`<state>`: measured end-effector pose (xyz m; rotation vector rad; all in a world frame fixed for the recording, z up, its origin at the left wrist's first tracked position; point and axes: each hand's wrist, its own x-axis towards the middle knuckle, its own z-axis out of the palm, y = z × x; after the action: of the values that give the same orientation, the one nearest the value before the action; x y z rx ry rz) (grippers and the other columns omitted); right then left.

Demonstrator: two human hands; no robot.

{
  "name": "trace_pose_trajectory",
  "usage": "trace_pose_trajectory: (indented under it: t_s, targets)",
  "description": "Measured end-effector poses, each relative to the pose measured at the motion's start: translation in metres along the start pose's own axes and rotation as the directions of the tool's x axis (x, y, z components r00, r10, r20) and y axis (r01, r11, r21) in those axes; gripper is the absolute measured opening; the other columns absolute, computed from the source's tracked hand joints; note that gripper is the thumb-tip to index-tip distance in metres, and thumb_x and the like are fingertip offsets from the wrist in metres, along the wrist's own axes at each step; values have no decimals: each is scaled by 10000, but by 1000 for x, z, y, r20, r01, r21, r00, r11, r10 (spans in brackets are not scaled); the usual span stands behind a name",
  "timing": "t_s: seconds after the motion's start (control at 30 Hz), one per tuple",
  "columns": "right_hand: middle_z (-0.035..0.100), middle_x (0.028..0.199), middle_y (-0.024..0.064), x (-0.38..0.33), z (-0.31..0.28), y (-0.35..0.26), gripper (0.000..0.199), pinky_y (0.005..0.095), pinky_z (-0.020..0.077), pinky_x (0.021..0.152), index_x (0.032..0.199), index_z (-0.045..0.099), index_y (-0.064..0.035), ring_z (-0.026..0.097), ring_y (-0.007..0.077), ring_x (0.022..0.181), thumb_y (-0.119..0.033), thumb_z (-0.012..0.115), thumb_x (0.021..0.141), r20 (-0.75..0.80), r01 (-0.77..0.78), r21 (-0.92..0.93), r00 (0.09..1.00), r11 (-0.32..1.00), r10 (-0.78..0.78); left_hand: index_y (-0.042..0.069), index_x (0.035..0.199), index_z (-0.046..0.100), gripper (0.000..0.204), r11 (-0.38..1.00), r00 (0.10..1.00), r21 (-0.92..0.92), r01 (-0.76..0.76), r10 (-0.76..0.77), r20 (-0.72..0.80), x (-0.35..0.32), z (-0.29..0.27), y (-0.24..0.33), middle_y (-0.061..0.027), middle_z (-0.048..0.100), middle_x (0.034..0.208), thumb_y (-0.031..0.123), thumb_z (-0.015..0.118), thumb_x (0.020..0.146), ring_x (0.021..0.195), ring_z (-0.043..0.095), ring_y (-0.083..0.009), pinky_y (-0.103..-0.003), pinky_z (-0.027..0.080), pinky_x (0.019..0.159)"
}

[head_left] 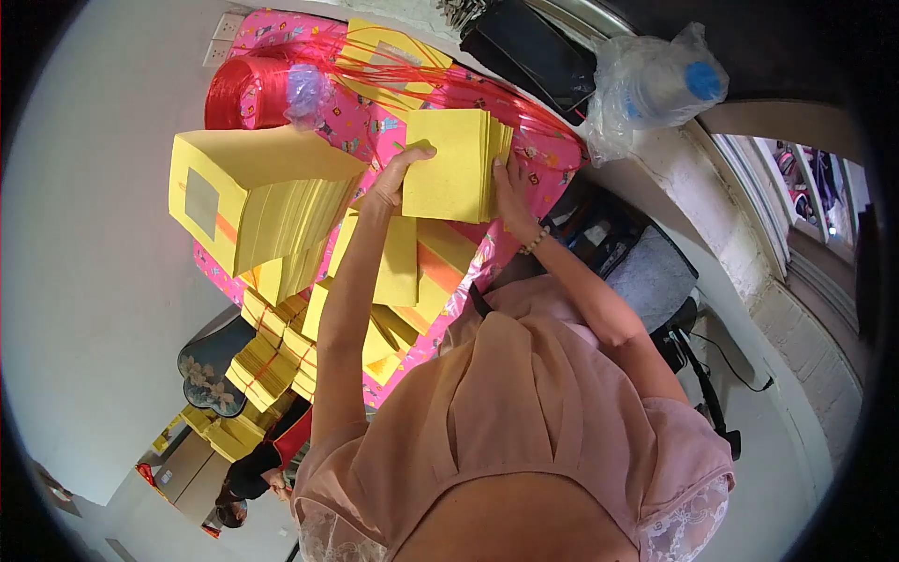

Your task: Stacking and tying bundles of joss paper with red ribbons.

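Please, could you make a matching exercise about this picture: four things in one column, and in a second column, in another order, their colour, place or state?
Things:
1. left hand
2. roll of twine
3. beaded bracelet
4. patterned cloth

Descriptions:
A. pink
B. around the right wrist
C. gripping a yellow stack
D. red

Right pairs: 1-C, 2-D, 3-B, 4-A

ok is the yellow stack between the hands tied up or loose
Loose, as far as visible: no tie crosses the yellow stack between the left hand and right hand, and its right edges stagger.
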<state>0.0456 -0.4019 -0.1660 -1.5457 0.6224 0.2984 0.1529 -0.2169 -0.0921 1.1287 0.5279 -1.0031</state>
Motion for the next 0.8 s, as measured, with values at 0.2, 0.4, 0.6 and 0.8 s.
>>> trace_pose_trajectory:
  t_s: [0.2, 0.4, 0.6, 0.8]
  targets:
    - [156, 1553, 258, 4, 13, 13, 713, 483, 118, 1170, 1517, 93, 16, 147, 452, 1417, -470, 266, 1023, -44, 108, 51, 993, 993, -106, 24, 1199, 562, 496, 998, 1000, 61, -1, 3, -20, 2, 1, -1, -104, 635, 1076, 275, 695, 792, 980, 633, -222, -373, 540, 852]
    - [165, 1554, 260, 17, 0, 22, 708, 475, 103, 1177, 1507, 121, 42, 144, 428, 1429, -464, 238, 1027, 91, 91, 18, 992, 996, -92, 29, 1194, 565, 509, 998, 999, 66, 16, -18, 28, 9, -5, -5, -96, 632, 1072, 302, 711, 790, 977, 630, -222, -366, 532, 862]
    - [175, 1567, 239, 43, -12, 32, 693, 435, 87, 1190, 1501, 178, 45, 102, 369, 1464, -456, 260, 1028, -55, 209, -5, 976, 978, -209, 59, 1356, 508, 807, 938, 1000, -347, 11, -10, 5, 1, 7, 11, -143, 600, 1280, 678, 559, 841, 1107, 613, -257, -403, 515, 915]
    - [275, 1544, 211, 56, 0, 38, 614, 421, 88, 1192, 1486, 285, 7, 164, 360, 1454, -411, 281, 1036, -63, 275, -17, 959, 961, -275, 82, 1408, 470, 888, 985, 995, -171, 3, -19, -93, 15, -8, 9, -161, 554, 1352, 769, 428, 847, 1166, 593, -271, -416, 505, 945]
